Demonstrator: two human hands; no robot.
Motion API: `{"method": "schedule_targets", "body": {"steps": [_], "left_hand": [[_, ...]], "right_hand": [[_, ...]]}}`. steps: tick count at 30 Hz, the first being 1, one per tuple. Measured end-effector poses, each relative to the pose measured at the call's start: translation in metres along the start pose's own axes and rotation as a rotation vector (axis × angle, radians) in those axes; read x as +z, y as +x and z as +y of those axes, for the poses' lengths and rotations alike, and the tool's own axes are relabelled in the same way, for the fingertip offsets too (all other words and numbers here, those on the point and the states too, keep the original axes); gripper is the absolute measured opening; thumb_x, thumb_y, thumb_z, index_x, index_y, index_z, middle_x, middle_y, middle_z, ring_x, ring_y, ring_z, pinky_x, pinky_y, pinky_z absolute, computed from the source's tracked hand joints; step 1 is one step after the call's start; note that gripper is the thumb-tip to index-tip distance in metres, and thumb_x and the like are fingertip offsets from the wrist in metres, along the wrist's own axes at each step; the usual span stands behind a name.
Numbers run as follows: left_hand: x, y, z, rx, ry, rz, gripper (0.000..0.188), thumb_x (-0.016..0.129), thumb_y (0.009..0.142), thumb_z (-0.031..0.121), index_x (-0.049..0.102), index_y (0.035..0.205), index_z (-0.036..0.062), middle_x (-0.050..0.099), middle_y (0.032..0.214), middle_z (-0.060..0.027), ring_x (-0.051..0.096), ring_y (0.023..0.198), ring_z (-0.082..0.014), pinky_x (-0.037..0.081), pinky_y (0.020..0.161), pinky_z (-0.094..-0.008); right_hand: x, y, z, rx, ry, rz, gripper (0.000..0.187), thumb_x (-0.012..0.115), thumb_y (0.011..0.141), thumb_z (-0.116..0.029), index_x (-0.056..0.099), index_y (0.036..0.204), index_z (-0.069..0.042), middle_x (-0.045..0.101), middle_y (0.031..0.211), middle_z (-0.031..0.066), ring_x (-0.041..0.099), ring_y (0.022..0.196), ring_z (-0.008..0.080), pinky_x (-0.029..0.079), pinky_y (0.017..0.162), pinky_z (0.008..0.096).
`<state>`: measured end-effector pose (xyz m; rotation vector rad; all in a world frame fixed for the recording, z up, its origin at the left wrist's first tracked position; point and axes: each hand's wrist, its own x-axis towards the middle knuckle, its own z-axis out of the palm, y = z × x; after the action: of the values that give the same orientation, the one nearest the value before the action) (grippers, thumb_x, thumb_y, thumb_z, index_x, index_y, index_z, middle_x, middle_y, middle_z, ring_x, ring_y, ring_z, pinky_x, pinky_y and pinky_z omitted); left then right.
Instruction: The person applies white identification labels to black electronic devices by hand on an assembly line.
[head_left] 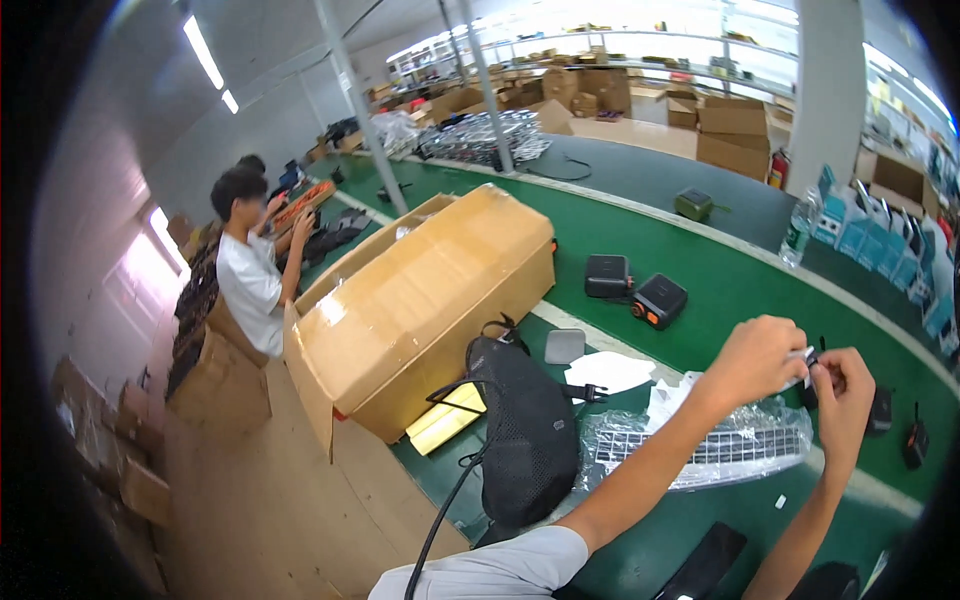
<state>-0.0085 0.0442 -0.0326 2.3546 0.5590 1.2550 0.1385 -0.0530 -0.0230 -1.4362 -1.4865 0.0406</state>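
My left hand (757, 358) and my right hand (843, 388) meet at the right, over the green bench. Both have their fingers pinched around a small white-and-dark piece (808, 357), too covered to name. Below them lies a clear plastic bag (810, 425) with a sheet of dark gridded rectangles (740, 447). White paper (608, 374) and a grey square pad (565, 346) lie left of it. A black boxy device (880, 410) and a smaller black-and-orange one (915, 442) are right of my right hand.
A large cardboard carton (430, 300) stands left, behind a black mesh bag (525, 430) with a cord. Two black devices (608, 276) (659, 300) sit mid-bench. A phone-like dark slab (705, 562) lies near me. A water bottle (800, 228) stands far right; another person (250, 270) works left.
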Motion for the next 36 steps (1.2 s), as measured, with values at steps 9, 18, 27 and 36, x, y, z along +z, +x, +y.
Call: {"method": "schedule_targets", "body": {"steps": [9, 18, 27, 36], "left_hand": [[-0.009, -0.001, 0.001, -0.254, -0.040, -0.017, 0.021, 0.071, 0.076, 0.022, 0.065, 0.076, 0.0019, 0.064, 0.082, -0.0167, 0.063, 0.083, -0.0361, 0.051, 0.072, -0.0461], [-0.058, -0.010, 0.057, -0.074, -0.276, 0.199, 0.022, 0.067, 0.082, 0.024, 0.060, 0.086, 0.0042, 0.061, 0.083, -0.0151, 0.062, 0.079, -0.0352, 0.050, 0.067, -0.0437], [-0.034, -0.035, 0.105, 0.261, -0.578, -0.058, 0.021, 0.066, 0.084, 0.019, 0.055, 0.085, 0.0004, 0.052, 0.083, -0.0111, 0.062, 0.073, -0.0297, 0.049, 0.061, -0.0399], [-0.050, -0.035, 0.080, 0.204, -0.573, -0.002, 0.020, 0.067, 0.083, 0.016, 0.057, 0.086, -0.0019, 0.056, 0.083, -0.0134, 0.063, 0.069, -0.0294, 0.049, 0.058, -0.0385]], "right_hand": [[0.018, -0.004, -0.015, -0.170, -0.263, 0.090, 0.006, 0.061, 0.081, 0.002, 0.055, 0.080, 0.001, 0.049, 0.073, 0.0077, 0.045, 0.059, 0.0148, 0.034, 0.053, 0.0283], [0.058, 0.030, 0.040, 0.010, 0.515, 0.096, 0.017, 0.066, 0.086, -0.015, 0.060, 0.094, -0.001, 0.058, 0.082, 0.0025, 0.055, 0.074, 0.0123, 0.045, 0.065, 0.0278], [0.220, 0.060, 0.068, 0.008, -0.267, -0.462, 0.090, 0.072, 0.081, -0.038, 0.022, 0.146, -0.002, 0.044, 0.131, 0.0290, 0.052, 0.115, 0.0436, 0.044, 0.099, 0.0462], [0.229, 0.081, 0.058, -0.049, -0.943, -0.561, 0.089, 0.068, 0.077, -0.006, 0.018, 0.150, -0.013, 0.047, 0.135, 0.0278, 0.050, 0.120, 0.0449, 0.046, 0.096, 0.0501]]}}
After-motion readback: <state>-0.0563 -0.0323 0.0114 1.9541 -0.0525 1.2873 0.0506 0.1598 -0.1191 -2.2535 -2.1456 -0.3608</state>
